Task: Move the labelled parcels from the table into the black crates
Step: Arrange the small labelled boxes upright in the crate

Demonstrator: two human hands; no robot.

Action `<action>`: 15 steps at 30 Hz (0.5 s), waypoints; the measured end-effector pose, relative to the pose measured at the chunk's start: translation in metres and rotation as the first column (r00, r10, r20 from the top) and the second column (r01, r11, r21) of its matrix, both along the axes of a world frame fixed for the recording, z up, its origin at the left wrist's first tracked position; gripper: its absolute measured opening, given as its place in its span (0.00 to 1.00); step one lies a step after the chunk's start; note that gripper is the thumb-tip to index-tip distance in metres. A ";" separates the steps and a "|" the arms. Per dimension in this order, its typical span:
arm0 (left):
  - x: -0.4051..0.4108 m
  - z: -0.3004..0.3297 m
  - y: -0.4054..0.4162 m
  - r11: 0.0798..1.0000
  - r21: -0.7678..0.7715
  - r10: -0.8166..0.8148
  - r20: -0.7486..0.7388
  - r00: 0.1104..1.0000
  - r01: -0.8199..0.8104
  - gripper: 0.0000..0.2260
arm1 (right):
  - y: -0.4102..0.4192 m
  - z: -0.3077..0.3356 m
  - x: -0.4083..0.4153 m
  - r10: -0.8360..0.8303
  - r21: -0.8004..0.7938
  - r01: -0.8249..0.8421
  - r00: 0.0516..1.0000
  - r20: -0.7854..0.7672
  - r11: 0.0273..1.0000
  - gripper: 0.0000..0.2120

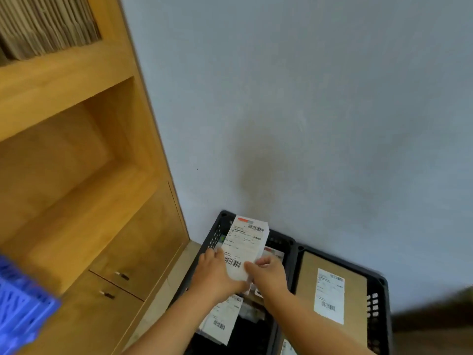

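2 hands hold 1 white parcel (244,248) over a black crate (222,221). The left hand (217,271) grips the parcel's left edge near the bottom, with its fingers curled round the side. The right hand (268,271) pinches the bottom right corner, thumb on top of the label. The parcel is tilted, its far end pointing away from the hands toward the grey wall (307,111). Its label faces up and shows 2 barcodes.

Under the hands, inside the same crate, lies another labelled parcel (222,319), and more packets are below the right hand, but they are too blurry to tell apart.

Just to the right of the right hand sits a second black crate (378,298), touching the first one. A flat brown parcel (307,272) with a white label lies in it.

To the left of the left hand stands a wooden cabinet (76,175) with open shelves and 2 small doors. A blue crate (23,308) shows far to the left, at the edge of view.
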State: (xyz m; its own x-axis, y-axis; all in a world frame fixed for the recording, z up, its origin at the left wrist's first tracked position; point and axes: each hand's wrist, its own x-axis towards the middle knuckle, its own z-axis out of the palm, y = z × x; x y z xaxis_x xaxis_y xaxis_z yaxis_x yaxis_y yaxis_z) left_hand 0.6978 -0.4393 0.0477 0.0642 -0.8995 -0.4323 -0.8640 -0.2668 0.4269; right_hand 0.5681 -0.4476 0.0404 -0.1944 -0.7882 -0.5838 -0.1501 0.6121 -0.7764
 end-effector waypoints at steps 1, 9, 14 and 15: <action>0.007 -0.005 -0.006 1.000 0.019 -0.011 0.006 1.000 0.011 0.52 | -0.004 -0.005 0.009 -0.018 0.023 0.019 1.000 -0.008 1.000 0.12; 0.043 -0.057 -0.045 0.996 0.050 0.076 -0.001 0.997 -0.076 0.48 | -0.038 -0.053 0.051 0.078 0.054 -0.074 0.994 -0.080 0.996 0.06; 0.057 -0.102 -0.065 0.996 0.045 0.076 0.106 0.991 -0.081 0.45 | -0.043 -0.099 0.034 0.294 0.117 -0.283 0.951 -0.095 0.952 0.13; 0.057 -0.111 -0.068 0.996 0.045 0.069 0.126 0.990 -0.075 0.45 | -0.043 -0.112 0.029 0.320 0.137 -0.304 0.940 -0.118 0.943 0.14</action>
State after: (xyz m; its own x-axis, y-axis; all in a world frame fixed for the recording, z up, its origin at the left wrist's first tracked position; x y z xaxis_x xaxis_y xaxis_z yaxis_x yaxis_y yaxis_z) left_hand 0.7551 -0.5076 -0.0632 0.1843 -0.8683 -0.4606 -0.8874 -0.3485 0.3019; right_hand 0.5968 -0.4909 -0.0720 -0.0335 -0.7511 -0.6593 -0.4474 0.6012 -0.6621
